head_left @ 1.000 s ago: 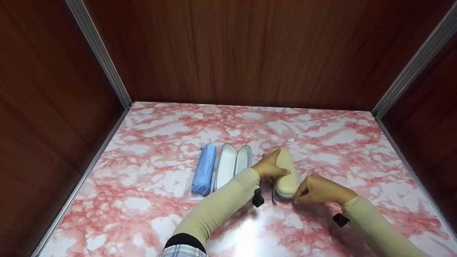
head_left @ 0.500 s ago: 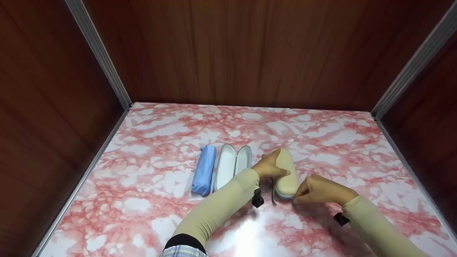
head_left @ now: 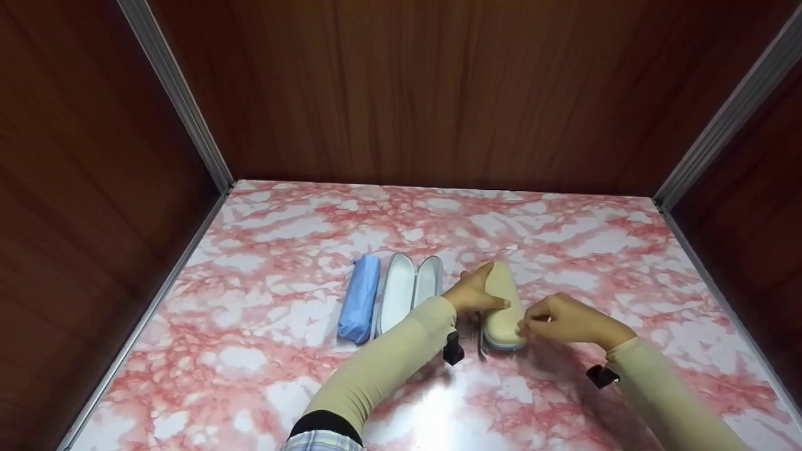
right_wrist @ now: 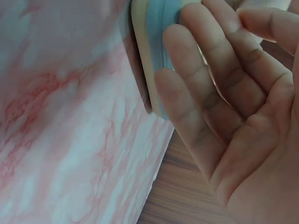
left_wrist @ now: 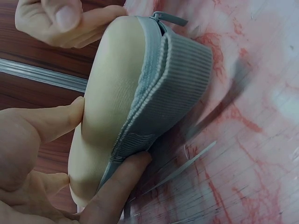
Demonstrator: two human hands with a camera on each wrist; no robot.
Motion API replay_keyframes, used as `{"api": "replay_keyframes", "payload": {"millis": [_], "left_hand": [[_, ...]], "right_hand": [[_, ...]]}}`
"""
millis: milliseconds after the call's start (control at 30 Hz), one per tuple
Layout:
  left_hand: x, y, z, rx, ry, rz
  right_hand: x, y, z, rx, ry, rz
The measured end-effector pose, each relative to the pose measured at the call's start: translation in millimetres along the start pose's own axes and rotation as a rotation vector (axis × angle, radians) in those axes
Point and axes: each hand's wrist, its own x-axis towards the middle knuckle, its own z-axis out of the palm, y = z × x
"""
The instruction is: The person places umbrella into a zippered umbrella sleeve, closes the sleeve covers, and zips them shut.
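A pale yellow zippered case (head_left: 504,285) with a grey-blue zip band (left_wrist: 149,60) lies lengthwise on the table. My left hand (head_left: 474,297) grips it from its left side, the thumb on its top and other fingers along its edge. At the near end, the zip pull (left_wrist: 172,19) hangs free, and a small gap shows in the zip beside it. My right hand (head_left: 567,321) is at the case's near right corner. Its fingers (right_wrist: 184,51) are relaxed and bent beside the case's band, with thumb and forefinger close together.
Left of my left hand stands an open grey glasses case (head_left: 397,294) with a white lining, partly hidden by my forearm. Farther left lies a blue folded umbrella (head_left: 360,297) in its sleeve. Dark wooden panels (head_left: 401,94) wall the red-and-white marbled table (head_left: 282,376) at back and sides.
My right hand has shifted slightly up and away from the case's near end, along its right side, its fingers now looser. The left hand and the case have stayed put.
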Motion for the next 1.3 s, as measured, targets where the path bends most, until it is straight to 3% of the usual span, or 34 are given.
{"api": "replay_keyframes", "payload": {"millis": [233,400,500,667,767,933,1300], "left_hand": [[0.7,0.0,1.2,-0.020,0.001,0.001],[0.3,-0.1,0.5,-0.029,-0.009,-0.002],[0.8,-0.6,0.4,-0.023,-0.010,0.001],[1.6,-1.2,0.4,-0.029,-0.014,0.003],[0.1,-0.1,-0.8,-0.043,-0.023,-0.001],[-3.3,2.1,-2.8,-0.060,-0.038,-0.004],[0.5,-1.4,-1.3,-0.043,-0.032,0.004]], "right_hand": [[2.4,6.5,-5.2,0.022,0.048,0.063],[7.6,15.8,-7.5,0.020,0.145,0.152],[12.4,21.7,-7.9,0.100,0.189,0.276],[19.8,28.4,-7.1,0.324,0.168,0.433],[23.8,30.9,-5.5,0.428,0.143,0.431],[31.7,33.6,-1.4,0.510,0.137,0.407],[40.9,33.4,7.4,0.427,0.179,0.516]]}}
